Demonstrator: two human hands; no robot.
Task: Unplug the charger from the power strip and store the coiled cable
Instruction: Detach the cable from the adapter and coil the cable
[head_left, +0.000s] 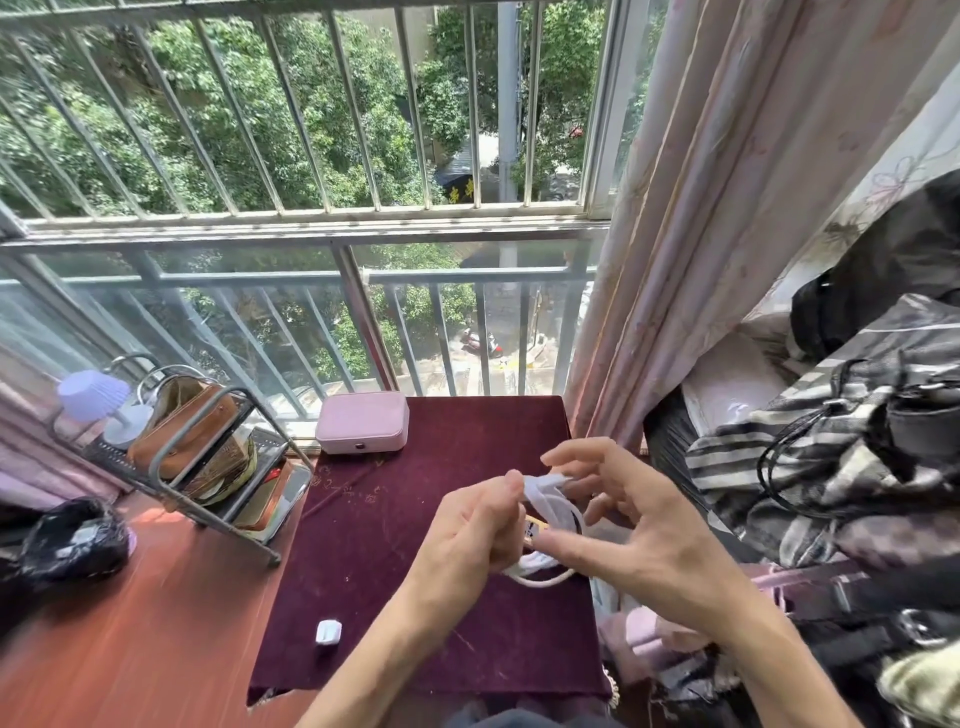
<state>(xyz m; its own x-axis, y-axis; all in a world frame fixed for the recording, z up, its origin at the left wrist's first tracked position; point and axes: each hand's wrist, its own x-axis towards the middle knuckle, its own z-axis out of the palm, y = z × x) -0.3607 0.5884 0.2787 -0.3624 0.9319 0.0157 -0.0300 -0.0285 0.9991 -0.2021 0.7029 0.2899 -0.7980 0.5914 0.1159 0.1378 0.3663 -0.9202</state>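
Observation:
A white cable (551, 506) is looped into a coil above the dark red cloth (395, 545) on the table. My left hand (470, 535) grips the coil's left side, fingers curled round the loops. My right hand (631, 519) is at the coil's right side, pinching the cable's end near the top between thumb and fingers. A small white charger block (327, 632) lies loose on the cloth at the lower left, apart from the cable. No power strip is visible.
A pink case (362, 422) sits at the cloth's far edge. A metal rack (208, 467) with a brown bag and a lamp stands left. Clothes and bags (857, 493) pile up on the right beside a curtain. Window bars rise behind the table.

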